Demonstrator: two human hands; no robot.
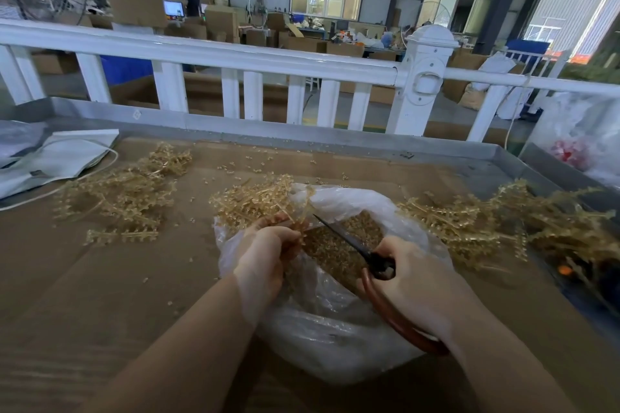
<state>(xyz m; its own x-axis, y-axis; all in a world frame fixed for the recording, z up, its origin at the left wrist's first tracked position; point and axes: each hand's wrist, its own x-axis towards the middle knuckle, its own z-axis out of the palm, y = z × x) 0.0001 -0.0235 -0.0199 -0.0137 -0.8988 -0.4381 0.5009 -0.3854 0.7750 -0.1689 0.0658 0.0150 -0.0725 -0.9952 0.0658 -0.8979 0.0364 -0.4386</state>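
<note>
Left hand (265,258) fingers curled, gripping; right hand (416,282) clenched, back upward; forearms bare, converging forward.

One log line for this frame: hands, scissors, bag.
left hand: holds plastic sprig | right hand: holds scissors, blades at sprig | under them: open bag of cut bits

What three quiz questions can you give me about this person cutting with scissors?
1. True or false: the right hand holds the scissors.
2. Where do the small tan bits lie? A: in the plastic bag. B: in a bucket. C: in a bowl.
3. Fill in: the left hand holds a tan plastic ____ at the blades.
Key: 1 true. 2 A. 3 sprig.
</note>
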